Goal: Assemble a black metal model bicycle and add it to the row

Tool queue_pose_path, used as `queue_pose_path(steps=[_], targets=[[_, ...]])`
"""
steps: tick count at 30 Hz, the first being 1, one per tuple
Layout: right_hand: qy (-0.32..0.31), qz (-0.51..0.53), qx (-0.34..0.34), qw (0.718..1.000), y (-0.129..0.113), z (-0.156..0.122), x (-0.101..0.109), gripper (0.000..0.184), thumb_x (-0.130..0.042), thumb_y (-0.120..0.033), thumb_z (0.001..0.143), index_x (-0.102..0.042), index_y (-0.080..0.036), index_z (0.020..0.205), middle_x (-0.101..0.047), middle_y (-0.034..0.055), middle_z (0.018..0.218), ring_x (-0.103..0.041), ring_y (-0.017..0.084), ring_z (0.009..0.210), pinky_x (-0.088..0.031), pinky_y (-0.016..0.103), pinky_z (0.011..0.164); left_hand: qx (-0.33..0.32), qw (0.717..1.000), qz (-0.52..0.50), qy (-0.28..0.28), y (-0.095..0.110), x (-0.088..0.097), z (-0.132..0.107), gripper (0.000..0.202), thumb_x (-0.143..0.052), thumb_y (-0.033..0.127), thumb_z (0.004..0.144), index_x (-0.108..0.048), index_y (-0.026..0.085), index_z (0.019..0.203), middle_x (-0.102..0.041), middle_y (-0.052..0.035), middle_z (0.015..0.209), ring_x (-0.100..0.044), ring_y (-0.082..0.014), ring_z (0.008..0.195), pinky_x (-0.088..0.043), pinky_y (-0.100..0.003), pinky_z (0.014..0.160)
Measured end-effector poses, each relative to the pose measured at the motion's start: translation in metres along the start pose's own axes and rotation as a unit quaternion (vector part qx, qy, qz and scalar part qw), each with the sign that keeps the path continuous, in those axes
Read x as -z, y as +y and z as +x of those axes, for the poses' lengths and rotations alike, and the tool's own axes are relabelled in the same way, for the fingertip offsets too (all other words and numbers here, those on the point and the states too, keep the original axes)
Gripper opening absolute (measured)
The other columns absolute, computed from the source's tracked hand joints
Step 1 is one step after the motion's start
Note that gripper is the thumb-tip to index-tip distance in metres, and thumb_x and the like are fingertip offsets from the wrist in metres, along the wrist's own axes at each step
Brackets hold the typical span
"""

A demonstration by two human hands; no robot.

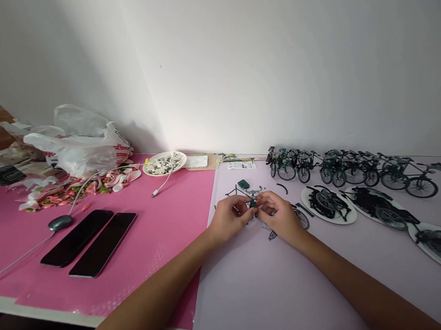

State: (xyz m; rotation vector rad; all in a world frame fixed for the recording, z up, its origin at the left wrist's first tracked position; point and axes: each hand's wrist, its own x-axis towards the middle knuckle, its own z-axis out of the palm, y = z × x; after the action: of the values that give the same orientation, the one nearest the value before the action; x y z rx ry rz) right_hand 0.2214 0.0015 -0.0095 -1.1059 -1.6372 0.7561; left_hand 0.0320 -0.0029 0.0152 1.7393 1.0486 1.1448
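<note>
My left hand [231, 214] and my right hand [278, 213] meet above the pale sheet, thumbs and fingers pinched together on a small dark green model bicycle part [253, 204]. Its exact shape is mostly hidden by my fingertips. Around the hands lie loose pieces: a dark thin frame piece [235, 190], a green flat block [243, 184], a grey handlebar-like piece [255, 191], a spoked wheel [302, 219] partly behind my right hand, and a small dark grey piece [272, 235] below. A curved black strip [282, 188] rests farther back.
Assembled model bicycles [421, 186] stand in a row along the wall. White plates [346, 218] with dark parts sit at the right. On the pink sheet [155, 260] are two phones [103, 245], a cable, a plate [185, 159] of pale pieces, petal-like bits [77, 192] and plastic bags [83, 149].
</note>
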Motion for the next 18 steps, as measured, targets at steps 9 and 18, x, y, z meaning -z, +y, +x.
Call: queue_pose_path(steps=[9,18], targets=[[-0.006,-0.002,0.006,1.000,-0.0027,0.0002,0.0006,0.027,-0.072,-0.035,0.077,-0.063,-0.024,0.099,-0.073,0.0056,0.089,-0.066,0.018,0.067,-0.055,0.030,0.059,-0.016,1.000,0.016,-0.010,-0.0035,-0.0002,0.0000,0.028,-0.073,0.038,0.083,-0.072,0.017,0.102,-0.053,0.0038,0.063,-0.049,-0.0112,0.059,-0.040,-0.025,0.058],[-0.035,0.049,-0.015,0.998,-0.0073,-0.0027,-0.0003,0.034,-0.067,-0.032,0.080,-0.034,-0.026,0.081,-0.068,-0.0018,0.088,-0.053,0.010,0.049,-0.041,0.025,0.046,-0.026,0.999,0.032,-0.009,-0.0054,-0.0007,-0.0001,0.029,-0.074,0.039,0.083,-0.071,0.018,0.103,-0.053,0.0036,0.066,-0.049,-0.0116,0.060,-0.039,-0.025,0.058]])
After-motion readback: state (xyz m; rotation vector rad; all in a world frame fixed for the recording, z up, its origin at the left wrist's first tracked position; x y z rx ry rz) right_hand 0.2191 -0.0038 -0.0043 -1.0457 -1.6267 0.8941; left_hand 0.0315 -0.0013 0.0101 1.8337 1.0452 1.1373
